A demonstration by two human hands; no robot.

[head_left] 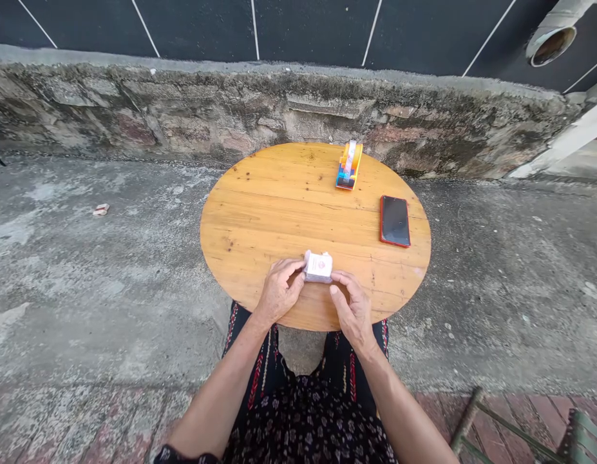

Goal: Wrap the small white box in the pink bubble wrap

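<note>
Standing ahead is the table (pixel 269 216); by its near edge the right hand (pixel 355 308) is touching, thumb apart, and the left hand (pixel 277 291) is pinching, opposite ends of a small box (pixel 319 269). It is probably feeling light, firm, perhaps slick, its ends suiting a hold; its underside is hiding, its print (pixel 322 265) blurring.

Wears a black top (pixel 308 422), printed all over with small pale flowers, plus a dark sleeve (pixel 187 456) visible near the left elbow. Also wears dark trousers (pixel 257 380) with vertical bands of red, chevron-like marks and thin pale lines. Has bare forearms (pixel 228 374), a bare left hand (pixel 279 290) and a bare right hand (pixel 353 306).
</note>
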